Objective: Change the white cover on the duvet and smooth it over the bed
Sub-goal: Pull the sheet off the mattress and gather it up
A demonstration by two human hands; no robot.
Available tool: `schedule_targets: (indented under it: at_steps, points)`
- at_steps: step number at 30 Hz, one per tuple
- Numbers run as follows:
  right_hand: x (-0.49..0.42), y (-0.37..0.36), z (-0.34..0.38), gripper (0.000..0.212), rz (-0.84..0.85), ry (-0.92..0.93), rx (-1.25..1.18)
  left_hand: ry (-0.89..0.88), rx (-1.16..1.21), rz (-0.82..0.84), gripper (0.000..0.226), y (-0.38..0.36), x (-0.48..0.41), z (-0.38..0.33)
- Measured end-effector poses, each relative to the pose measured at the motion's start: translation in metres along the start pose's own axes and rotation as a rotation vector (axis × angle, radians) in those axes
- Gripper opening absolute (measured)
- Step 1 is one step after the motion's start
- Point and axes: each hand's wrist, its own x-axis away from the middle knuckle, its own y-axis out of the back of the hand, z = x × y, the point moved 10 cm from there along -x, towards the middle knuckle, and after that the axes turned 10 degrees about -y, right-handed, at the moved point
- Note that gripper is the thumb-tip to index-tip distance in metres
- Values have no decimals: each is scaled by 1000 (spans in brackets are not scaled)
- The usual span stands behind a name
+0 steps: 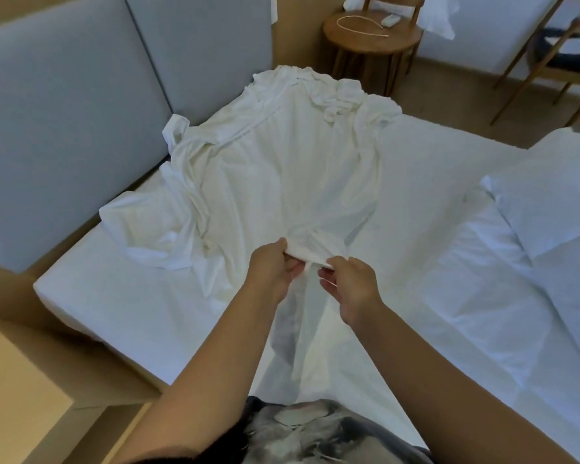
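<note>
A creased white cover (282, 162) lies stretched along the bed (432, 169), bunched up at the far end near the headboard. Its near edge is gathered in front of me. My left hand (275, 266) grips that gathered edge with curled fingers. My right hand (352, 283) pinches a small fold of the same edge between thumb and fingers. Below my hands a strip of the cover hangs down toward my body. A white duvet (482, 286) lies crumpled on the right side of the bed, with a white pillow (556, 209) on it.
A grey padded headboard (81, 105) runs along the left. A round wooden side table (369, 38) with a cord on it stands beyond the bed. Wooden chairs (549, 61) stand at the far right. A pale wooden cabinet (17, 390) is at my near left.
</note>
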Motion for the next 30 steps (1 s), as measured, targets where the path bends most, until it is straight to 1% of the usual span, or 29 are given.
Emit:
schedule_targets:
  at_steps: [1,2,3,4,5,6,7,8,9,10,11,12,13,14,15,16,17,18,19,21,22,23,25,26,27,28,29,30]
  points:
    - [-2,0,-5,14,24,-80,-160,99,217,8,21,-8,3,10]
    - [-2,-3,-7,18,55,-136,-283,150,369,44,22,-17,5,14]
    - [-1,-7,-7,20,87,-174,-380,177,444,85,26,-25,7,16]
    - [-1,-10,-6,23,118,-207,-458,185,441,143,31,-31,9,15]
    - [-1,-14,-6,27,164,-236,-536,175,351,211,34,-35,10,12]
    - [1,-18,-5,34,222,-258,-592,116,134,252,30,-32,7,7]
    - [5,-23,-5,43,286,-274,-617,26,-177,240,20,-23,0,-1]
    - [9,-25,-7,49,327,-290,-611,-70,-474,208,15,-13,-7,-10]
    - [11,-26,-11,51,344,-303,-578,-144,-706,167,21,-5,-15,-17]
    - [12,-26,-16,49,341,-313,-514,-202,-855,135,31,-1,-20,-22]
    - [12,-24,-19,45,299,-309,-435,-267,-926,110,34,-1,-22,-27]
    - [7,-15,-20,41,208,-288,-332,-347,-937,95,28,-3,-20,-32]
    - [0,-3,-17,39,89,-245,-191,-411,-900,94,21,-7,-18,-34]
    - [-4,14,-9,38,-73,-179,-19,-461,-836,95,22,-11,-13,-36]
    - [-6,28,8,34,-222,-62,156,-507,-773,98,26,-15,-8,-38]
    - [-4,32,29,22,-292,85,249,-544,-735,114,26,-19,-2,-38]
    - [-2,26,45,14,-262,177,280,-572,-725,147,24,-25,3,-37]
    - [-3,16,51,23,-173,188,277,-593,-746,197,21,-33,8,-33]
    - [-6,3,47,30,-50,97,245,-613,-783,253,19,-41,14,-30]
    - [-10,-22,24,31,188,-172,180,-641,-871,386,17,-56,23,-22]
    - [-14,-28,15,27,237,-258,148,-644,-899,445,16,-60,26,-19]
    - [-21,-30,10,21,231,-308,80,-644,-927,486,18,-62,27,-17]
    - [-32,-28,12,10,162,-320,-135,-617,-1014,524,18,-57,22,-11]
    - [-36,-29,18,11,165,-289,-248,-600,-1088,515,12,-52,18,-10]
    - [-38,-36,25,16,207,-264,-349,-590,-1175,483,12,-46,14,-11]
    - [-36,-45,30,20,268,-252,-416,-577,-1260,408,24,-38,8,-17]
    - [-34,-53,34,21,333,-244,-454,-583,-1326,298,31,-27,0,-28]
    - [-33,-59,37,22,369,-226,-442,-613,-1375,181,33,-19,-7,-44]
